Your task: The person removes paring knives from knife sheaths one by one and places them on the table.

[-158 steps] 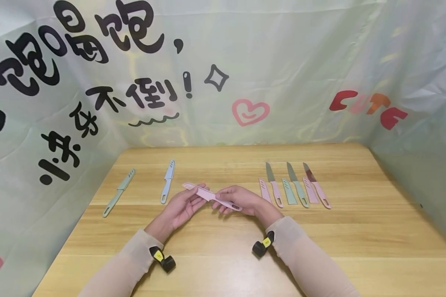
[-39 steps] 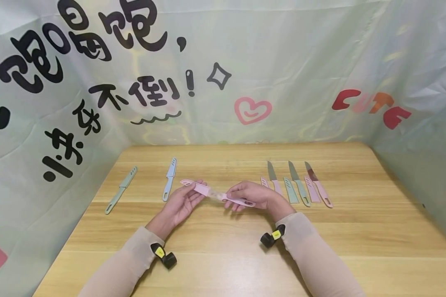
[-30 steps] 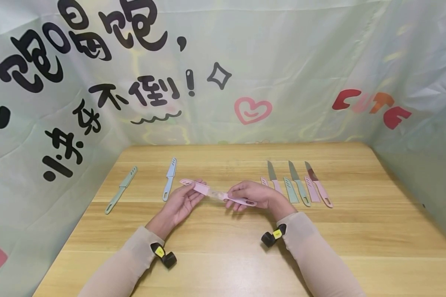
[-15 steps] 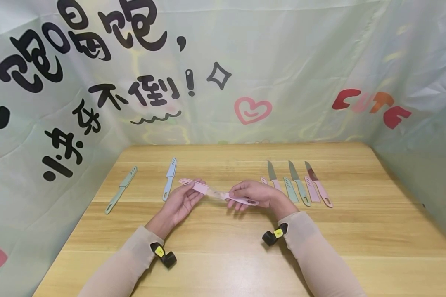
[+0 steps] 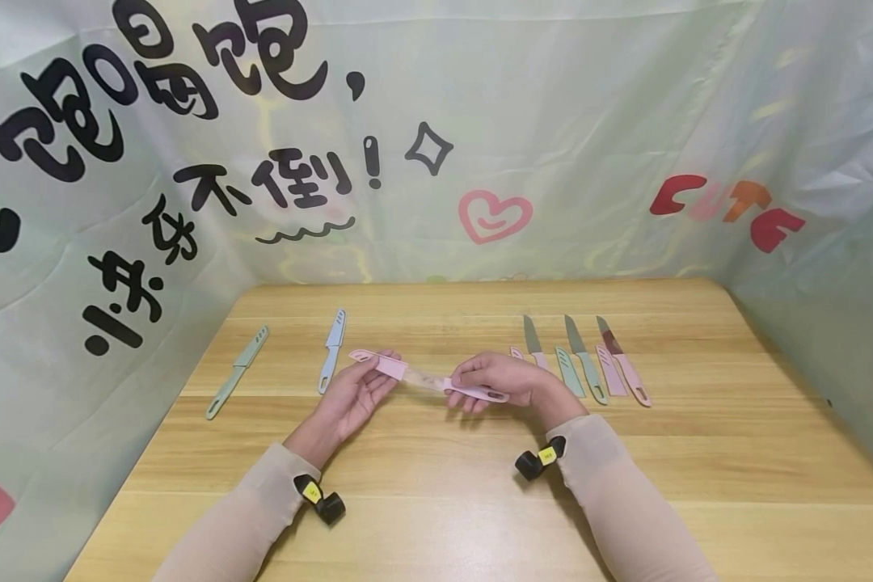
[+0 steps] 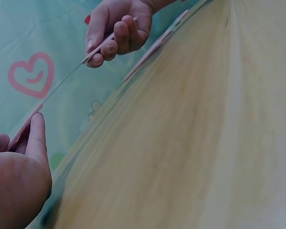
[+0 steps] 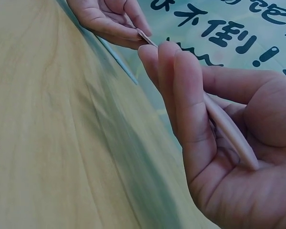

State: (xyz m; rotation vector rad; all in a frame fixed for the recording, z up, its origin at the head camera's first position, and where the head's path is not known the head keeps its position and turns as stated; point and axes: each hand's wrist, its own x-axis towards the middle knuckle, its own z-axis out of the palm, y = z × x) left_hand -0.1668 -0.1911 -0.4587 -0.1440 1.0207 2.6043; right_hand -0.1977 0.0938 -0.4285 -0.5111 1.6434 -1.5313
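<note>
Above the middle of the table, my left hand (image 5: 356,398) pinches a pink blade sheath (image 5: 391,368) between thumb and fingers. My right hand (image 5: 508,377) grips the pink handle of a paring knife (image 5: 489,394). A length of the knife's pale, patterned blade (image 5: 425,380) shows between the two hands, with its tip end hidden in the sheath. Seen edge-on in the left wrist view, the blade (image 6: 62,83) forms a thin line from sheath to handle. In the right wrist view the handle (image 7: 233,133) lies across my curled fingers.
At left lie a sheathed green knife (image 5: 238,372) and a sheathed blue knife (image 5: 331,352). On the right, a bare green knife (image 5: 585,360) and a bare pink knife (image 5: 624,364) lie beside a green sheath (image 5: 570,372) and a pink sheath (image 5: 610,372). Another bare knife (image 5: 531,335) is partly behind my right hand.
Earlier the sheath covered the blade up to the handle. My right hand has drawn the knife rightward, exposing part of the blade, most slowly in the last second. My left hand has barely moved.
</note>
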